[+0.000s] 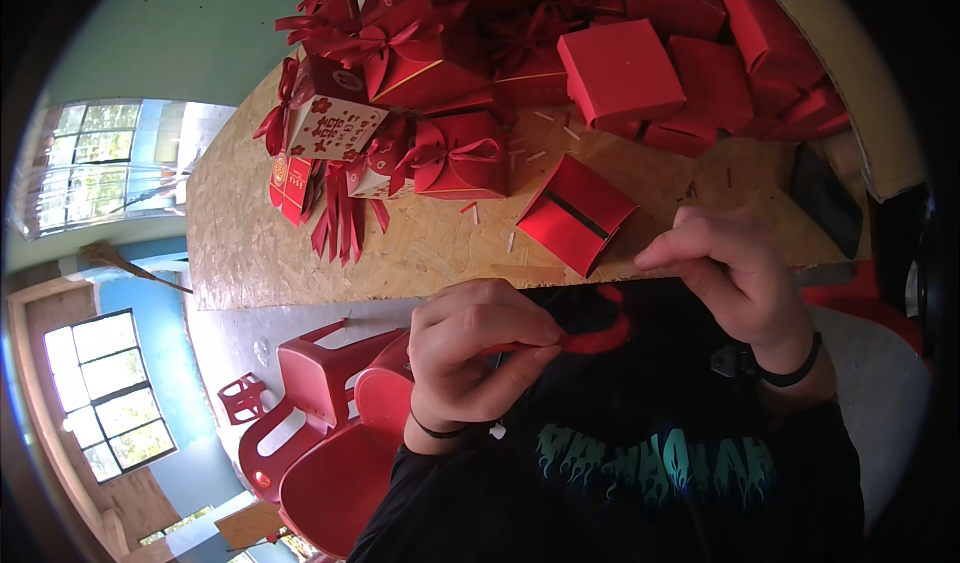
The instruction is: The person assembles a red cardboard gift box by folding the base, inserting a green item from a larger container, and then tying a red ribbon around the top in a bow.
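My left hand (480,348) is closed at the table's near edge, its thumb and forefinger pinching a strip of red ribbon (603,340). From the fingertips the ribbon loops rightward and curls up against my black shirt. My right hand (730,273) hovers to the right of that loop, fingers bent and forefinger apart from the thumb, with nothing visible in it. Just beyond both hands lies a small red box (570,203) with a dark band across its top, turned at an angle on the board table (440,248). Neither hand touches this box.
Finished red boxes with bows (460,153) and white printed ones (335,123) crowd the far left. Plain red boxes (625,68) pile up at the far right. Loose ribbons (342,225) lie at left, a black phone (825,201) at right. Red chairs (335,443) stand left below.
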Tool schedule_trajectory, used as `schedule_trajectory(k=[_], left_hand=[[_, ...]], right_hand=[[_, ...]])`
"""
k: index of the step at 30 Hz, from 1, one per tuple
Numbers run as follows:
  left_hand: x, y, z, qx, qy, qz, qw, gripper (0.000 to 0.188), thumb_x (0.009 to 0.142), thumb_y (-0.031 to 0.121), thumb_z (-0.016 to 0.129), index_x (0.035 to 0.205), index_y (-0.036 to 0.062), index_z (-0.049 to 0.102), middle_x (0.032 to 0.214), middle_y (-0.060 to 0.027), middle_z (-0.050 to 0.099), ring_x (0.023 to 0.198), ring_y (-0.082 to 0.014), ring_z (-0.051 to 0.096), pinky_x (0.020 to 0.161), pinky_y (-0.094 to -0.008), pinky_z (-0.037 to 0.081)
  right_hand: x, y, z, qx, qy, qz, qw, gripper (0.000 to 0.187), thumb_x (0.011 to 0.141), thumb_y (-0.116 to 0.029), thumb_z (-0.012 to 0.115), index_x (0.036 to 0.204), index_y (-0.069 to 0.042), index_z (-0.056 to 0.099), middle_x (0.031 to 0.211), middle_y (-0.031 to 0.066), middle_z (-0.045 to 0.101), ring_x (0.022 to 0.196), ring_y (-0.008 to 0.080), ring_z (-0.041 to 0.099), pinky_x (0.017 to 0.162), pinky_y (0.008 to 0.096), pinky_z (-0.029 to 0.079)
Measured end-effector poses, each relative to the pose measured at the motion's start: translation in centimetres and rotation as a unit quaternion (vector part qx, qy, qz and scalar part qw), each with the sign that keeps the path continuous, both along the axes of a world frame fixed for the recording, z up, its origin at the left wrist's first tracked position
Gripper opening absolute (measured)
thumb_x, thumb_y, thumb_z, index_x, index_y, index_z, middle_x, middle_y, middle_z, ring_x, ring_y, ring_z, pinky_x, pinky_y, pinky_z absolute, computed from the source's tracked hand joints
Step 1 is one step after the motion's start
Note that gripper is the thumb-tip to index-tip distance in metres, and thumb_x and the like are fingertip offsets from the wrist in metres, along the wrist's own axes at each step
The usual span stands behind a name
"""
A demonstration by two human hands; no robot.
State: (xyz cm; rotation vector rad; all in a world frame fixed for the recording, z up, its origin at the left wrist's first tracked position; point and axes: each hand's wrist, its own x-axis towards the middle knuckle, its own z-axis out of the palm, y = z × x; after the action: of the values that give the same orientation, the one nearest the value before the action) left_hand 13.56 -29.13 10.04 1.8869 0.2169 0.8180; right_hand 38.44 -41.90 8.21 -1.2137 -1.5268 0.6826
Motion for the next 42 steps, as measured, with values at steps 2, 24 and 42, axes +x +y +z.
schedule_trajectory(k=[2,24,42], left_hand=[[0.0,0.0,0.1,0.002,0.006,0.003,1.000,0.024,0.073,-0.011,0.079,0.090,0.0034,0.069,0.080,-0.0081,0.072,0.068,-0.0210,0.069,0.059,-0.0299,0.052],[2.7,-1.2,-1.7,0.249,0.053,0.060,0.965,0.033,0.063,0.008,0.082,0.096,0.0124,0.084,0.106,-0.0040,0.057,0.097,-0.0253,0.057,0.084,-0.0363,0.047],[0.6,-0.6,0.2,0.063,0.213,-0.077,0.972,0.031,0.084,-0.004,0.076,0.115,-0.0041,0.072,0.104,-0.0181,0.075,0.096,-0.0331,0.076,0.082,-0.0396,0.060]], right_hand=[[0.0,0.1,-0.2,0.026,-0.005,-0.014,1.000,0.017,0.094,0.000,0.069,0.108,-0.004,0.076,0.087,0.0074,0.074,0.072,0.0198,0.068,0.063,0.0296,0.050],[-3.0,0.2,-2.2,0.002,0.221,0.190,0.957,0.093,0.087,-0.008,0.083,0.160,0.000,0.025,0.144,0.0226,0.057,0.122,0.0287,0.067,0.102,0.0406,0.054],[-1.1,-0.3,0.3,-0.111,0.049,0.230,0.966,0.108,0.081,-0.017,0.085,0.166,-0.005,0.021,0.106,0.0130,0.075,0.067,0.0239,0.069,0.063,0.0319,0.055]])
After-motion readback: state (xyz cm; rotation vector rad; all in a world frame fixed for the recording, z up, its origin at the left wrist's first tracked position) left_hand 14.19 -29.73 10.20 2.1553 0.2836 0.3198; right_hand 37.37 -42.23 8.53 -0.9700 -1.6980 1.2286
